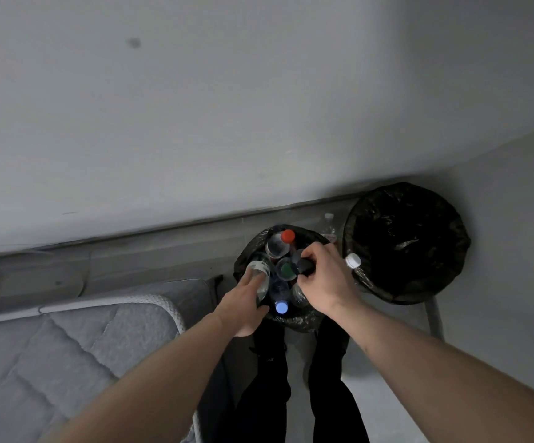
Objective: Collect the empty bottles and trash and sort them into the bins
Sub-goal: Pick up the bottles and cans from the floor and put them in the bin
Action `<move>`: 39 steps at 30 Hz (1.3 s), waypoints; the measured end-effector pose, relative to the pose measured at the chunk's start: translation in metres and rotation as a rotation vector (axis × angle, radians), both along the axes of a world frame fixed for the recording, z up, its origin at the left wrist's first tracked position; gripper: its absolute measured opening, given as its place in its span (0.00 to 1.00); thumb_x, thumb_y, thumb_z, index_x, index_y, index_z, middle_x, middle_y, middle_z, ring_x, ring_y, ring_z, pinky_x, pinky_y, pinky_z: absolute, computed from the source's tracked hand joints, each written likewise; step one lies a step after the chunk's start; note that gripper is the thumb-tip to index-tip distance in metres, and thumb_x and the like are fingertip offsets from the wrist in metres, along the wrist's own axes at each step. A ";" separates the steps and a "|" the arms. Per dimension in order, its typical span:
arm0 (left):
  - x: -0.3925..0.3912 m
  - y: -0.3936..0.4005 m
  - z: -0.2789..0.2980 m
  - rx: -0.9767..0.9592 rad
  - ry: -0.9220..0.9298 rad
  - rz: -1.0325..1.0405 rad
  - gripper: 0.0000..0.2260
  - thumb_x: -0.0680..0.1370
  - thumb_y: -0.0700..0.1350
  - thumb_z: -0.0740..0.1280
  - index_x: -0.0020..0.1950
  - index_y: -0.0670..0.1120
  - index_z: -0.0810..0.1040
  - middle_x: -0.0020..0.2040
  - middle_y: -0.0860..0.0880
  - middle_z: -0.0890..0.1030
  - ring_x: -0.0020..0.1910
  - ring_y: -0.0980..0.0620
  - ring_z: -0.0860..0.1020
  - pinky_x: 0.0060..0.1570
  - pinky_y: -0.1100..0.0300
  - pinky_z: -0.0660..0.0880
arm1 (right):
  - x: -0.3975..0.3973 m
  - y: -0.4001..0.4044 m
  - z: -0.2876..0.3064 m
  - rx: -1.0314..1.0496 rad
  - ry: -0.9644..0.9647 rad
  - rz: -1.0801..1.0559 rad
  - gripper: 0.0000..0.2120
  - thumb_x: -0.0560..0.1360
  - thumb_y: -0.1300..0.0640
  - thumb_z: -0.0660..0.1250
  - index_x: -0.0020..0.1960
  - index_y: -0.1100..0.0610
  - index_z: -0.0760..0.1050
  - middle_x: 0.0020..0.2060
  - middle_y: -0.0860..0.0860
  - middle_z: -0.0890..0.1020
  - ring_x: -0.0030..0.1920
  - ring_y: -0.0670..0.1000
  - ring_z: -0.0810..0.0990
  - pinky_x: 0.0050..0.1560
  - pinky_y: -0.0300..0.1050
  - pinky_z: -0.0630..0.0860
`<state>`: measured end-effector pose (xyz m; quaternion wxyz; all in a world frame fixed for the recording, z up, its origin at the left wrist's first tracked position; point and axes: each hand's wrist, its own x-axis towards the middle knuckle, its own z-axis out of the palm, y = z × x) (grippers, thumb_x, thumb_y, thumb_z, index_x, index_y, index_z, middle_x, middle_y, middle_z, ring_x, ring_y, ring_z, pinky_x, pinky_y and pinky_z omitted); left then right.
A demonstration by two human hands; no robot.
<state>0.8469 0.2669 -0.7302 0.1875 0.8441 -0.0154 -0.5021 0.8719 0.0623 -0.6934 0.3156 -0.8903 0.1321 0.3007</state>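
now both hands reach into the small bin (294, 321), already packed with bottles. left hand (243, 302) curls round a clear bottle (259, 273), its body lying along the fingers. right hand (323, 276) grips a dark-capped bottle (305, 266), cap poking past the curled fingertips. the large bin (409, 244) stands just beside.

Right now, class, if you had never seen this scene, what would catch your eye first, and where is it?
Both hands meet over a small black-lined bin packed with bottles at the centre: the left hand holds a clear bottle, the right hand grips a dark-capped bottle. Among them a red cap stands out at the far side and a pale blue cap at the near side. A larger black-lined bin stands to the right.
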 end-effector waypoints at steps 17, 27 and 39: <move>-0.003 -0.001 -0.022 0.106 0.016 -0.048 0.49 0.73 0.28 0.62 0.81 0.62 0.41 0.79 0.51 0.27 0.54 0.35 0.80 0.44 0.51 0.76 | -0.055 -0.026 -0.017 0.016 0.173 0.064 0.22 0.78 0.59 0.69 0.70 0.50 0.70 0.68 0.47 0.68 0.61 0.52 0.76 0.61 0.46 0.76; -0.010 0.001 0.002 0.094 -0.075 0.059 0.45 0.76 0.40 0.68 0.83 0.53 0.40 0.81 0.47 0.34 0.68 0.35 0.73 0.59 0.50 0.74 | -0.080 -0.030 -0.006 0.009 0.214 -0.030 0.24 0.78 0.55 0.68 0.72 0.48 0.68 0.68 0.47 0.68 0.65 0.50 0.75 0.65 0.44 0.73; -0.052 -0.065 0.058 -0.328 -0.371 -0.336 0.11 0.74 0.43 0.62 0.55 0.53 0.74 0.55 0.56 0.70 0.54 0.51 0.74 0.48 0.55 0.75 | -0.152 -0.070 0.019 0.013 0.207 -0.326 0.24 0.77 0.54 0.68 0.71 0.49 0.68 0.69 0.48 0.68 0.65 0.51 0.75 0.62 0.43 0.72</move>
